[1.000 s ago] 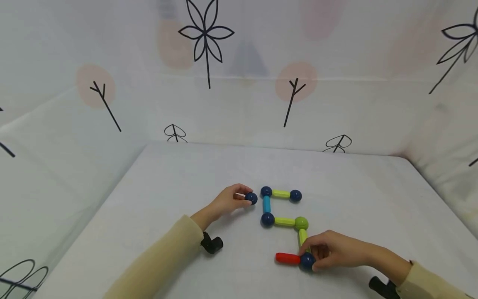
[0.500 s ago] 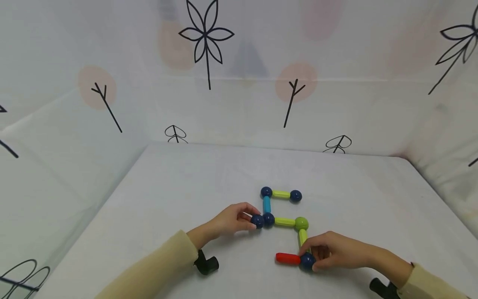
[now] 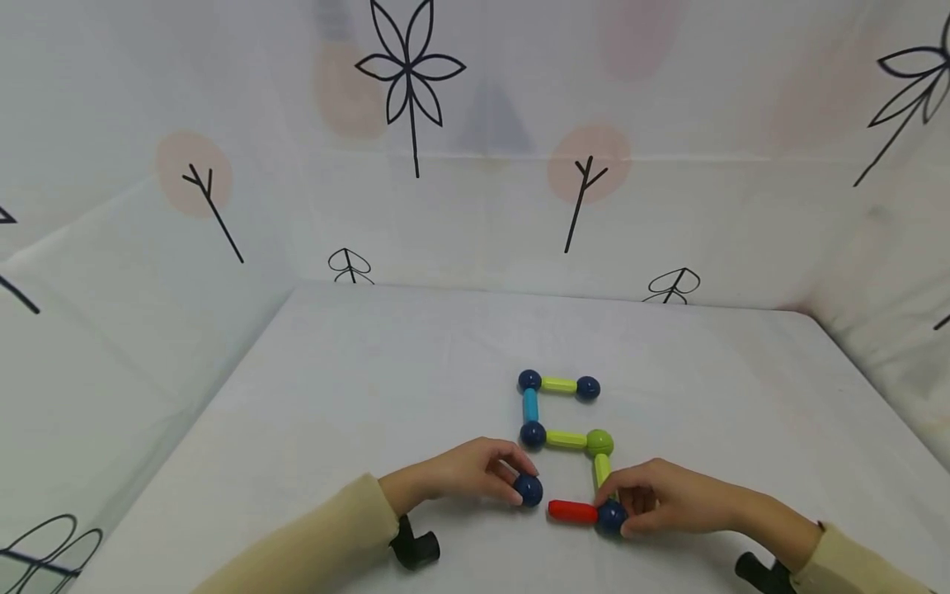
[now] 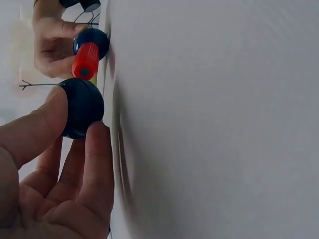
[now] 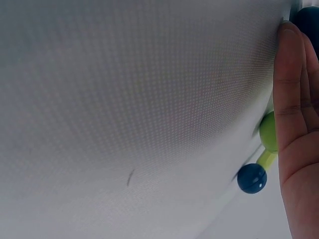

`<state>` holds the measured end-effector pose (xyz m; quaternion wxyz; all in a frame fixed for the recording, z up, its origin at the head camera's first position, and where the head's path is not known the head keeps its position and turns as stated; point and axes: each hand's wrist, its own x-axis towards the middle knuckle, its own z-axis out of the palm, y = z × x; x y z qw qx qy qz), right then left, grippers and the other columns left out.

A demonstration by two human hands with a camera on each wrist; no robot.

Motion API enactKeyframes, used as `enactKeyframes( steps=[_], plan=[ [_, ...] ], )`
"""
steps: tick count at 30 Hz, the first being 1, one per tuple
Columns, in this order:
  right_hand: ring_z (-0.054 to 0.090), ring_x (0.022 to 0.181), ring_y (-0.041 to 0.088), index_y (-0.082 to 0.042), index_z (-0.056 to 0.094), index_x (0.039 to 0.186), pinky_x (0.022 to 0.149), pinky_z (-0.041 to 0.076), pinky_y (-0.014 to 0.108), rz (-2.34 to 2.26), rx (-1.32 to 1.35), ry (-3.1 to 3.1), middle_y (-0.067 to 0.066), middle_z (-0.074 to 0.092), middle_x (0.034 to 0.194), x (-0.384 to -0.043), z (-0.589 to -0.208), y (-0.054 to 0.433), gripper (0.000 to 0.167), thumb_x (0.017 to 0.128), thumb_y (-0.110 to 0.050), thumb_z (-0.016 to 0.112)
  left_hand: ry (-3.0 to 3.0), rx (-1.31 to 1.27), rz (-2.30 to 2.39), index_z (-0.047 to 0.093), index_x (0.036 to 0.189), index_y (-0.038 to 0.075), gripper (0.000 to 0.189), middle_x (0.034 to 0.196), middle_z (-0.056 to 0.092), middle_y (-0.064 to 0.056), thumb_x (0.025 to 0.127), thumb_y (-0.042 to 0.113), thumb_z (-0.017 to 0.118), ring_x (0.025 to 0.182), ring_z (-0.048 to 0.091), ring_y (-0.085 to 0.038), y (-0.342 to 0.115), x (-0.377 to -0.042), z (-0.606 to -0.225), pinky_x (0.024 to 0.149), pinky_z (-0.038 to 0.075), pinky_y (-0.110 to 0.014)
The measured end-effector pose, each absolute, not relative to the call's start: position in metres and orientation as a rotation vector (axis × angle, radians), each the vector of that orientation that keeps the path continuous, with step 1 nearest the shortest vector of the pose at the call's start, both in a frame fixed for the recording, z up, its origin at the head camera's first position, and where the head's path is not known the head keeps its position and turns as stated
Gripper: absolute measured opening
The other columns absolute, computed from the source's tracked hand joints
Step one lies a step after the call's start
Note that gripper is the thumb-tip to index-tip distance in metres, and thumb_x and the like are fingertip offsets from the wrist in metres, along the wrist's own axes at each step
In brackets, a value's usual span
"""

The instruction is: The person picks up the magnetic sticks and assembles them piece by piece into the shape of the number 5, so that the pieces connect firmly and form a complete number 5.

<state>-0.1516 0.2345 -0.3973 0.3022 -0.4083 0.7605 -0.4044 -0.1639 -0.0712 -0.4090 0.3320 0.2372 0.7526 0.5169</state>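
My left hand (image 3: 478, 470) pinches a loose dark blue ball (image 3: 528, 490) between thumb and fingertips, just left of the free end of a red stick (image 3: 572, 512). A small gap separates ball and stick in the head view. The stick's other end joins a second dark blue ball (image 3: 611, 518), which my right hand (image 3: 664, 499) holds by thumb and fingers. From that ball a yellow-green stick (image 3: 602, 472) runs up to a green ball (image 3: 599, 443). In the left wrist view the pinched ball (image 4: 82, 107) stands before the red stick's end (image 4: 85, 62).
Farther along the same chain are a yellow-green stick (image 3: 566, 440), a blue ball (image 3: 533, 435), a light blue stick (image 3: 530, 405), a corner ball (image 3: 529, 380), another yellow-green stick (image 3: 559, 385) and an end ball (image 3: 588, 388). All lie on a white table (image 3: 356, 346) before a patterned cloth.
My left hand has carried its blue ball toward me, from beside the chain's upper corner, past the middle ball, to near the red stick's tip. The right hand stays put.
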Motion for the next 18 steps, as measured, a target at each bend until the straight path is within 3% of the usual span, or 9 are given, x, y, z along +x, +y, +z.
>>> enactKeyframes(
  steps=[13, 18],
  plan=[
    [0.054, 0.071, 0.002, -0.018, 0.06, 0.115, 0.061, 0.05, 0.023, -1.069, -1.079, 2.039, -0.012, 0.056, 0.084, -0.1501, -0.3989, 0.2359, 0.029, 0.087, -0.019, 0.066, 1.955, 0.671, 1.307, 0.064, 0.106, 0.006, 0.028, 0.098, 0.061, 0.005, 0.079, -0.003, 0.07, 0.085, 0.059, -0.005, -0.0628, -0.1565, -0.4116, 0.076, 0.047, -0.018],
    [0.055, 0.07, 0.004, -0.013, 0.058, 0.118, 0.062, 0.05, 0.024, -1.052, -1.024, 2.158, -0.011, 0.058, 0.083, -0.1489, -0.3897, 0.2385, 0.033, 0.087, -0.021, 0.066, 2.016, 0.684, 1.306, 0.064, 0.108, 0.01, 0.029, 0.101, 0.062, 0.006, 0.081, 0.003, 0.07, 0.087, 0.058, -0.004, -0.0701, -0.1564, -0.4068, 0.078, 0.047, -0.019]
  ],
)
